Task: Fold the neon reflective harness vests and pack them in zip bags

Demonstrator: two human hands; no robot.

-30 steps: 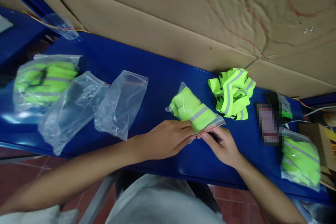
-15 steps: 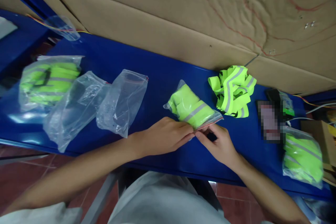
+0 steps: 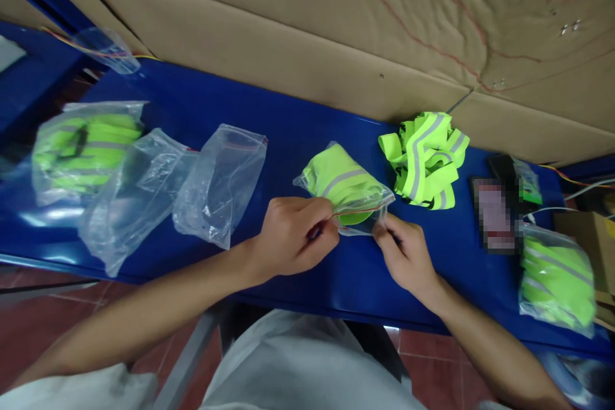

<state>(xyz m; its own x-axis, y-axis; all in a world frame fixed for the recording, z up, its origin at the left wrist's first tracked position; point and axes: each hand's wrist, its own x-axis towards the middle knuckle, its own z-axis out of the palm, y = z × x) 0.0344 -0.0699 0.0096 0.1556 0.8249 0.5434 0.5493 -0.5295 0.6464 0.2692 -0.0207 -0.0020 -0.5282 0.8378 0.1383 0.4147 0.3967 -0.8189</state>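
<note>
At the centre of the frame, the left hand (image 3: 293,237) and right hand (image 3: 403,253) each pinch the mouth of a zip bag (image 3: 346,189) holding a folded neon reflective band on the blue worktop (image 3: 298,134).

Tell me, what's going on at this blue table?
A person sits at the blue table holding a zip bag with a folded neon strap inside. The left hand and right hand each pinch one end of the bag's red-lined mouth. I cannot tell whether it is sealed. Two empty bags lie to the left and a loose strap to the right. Filled bags sit at both ends of the table.
</note>
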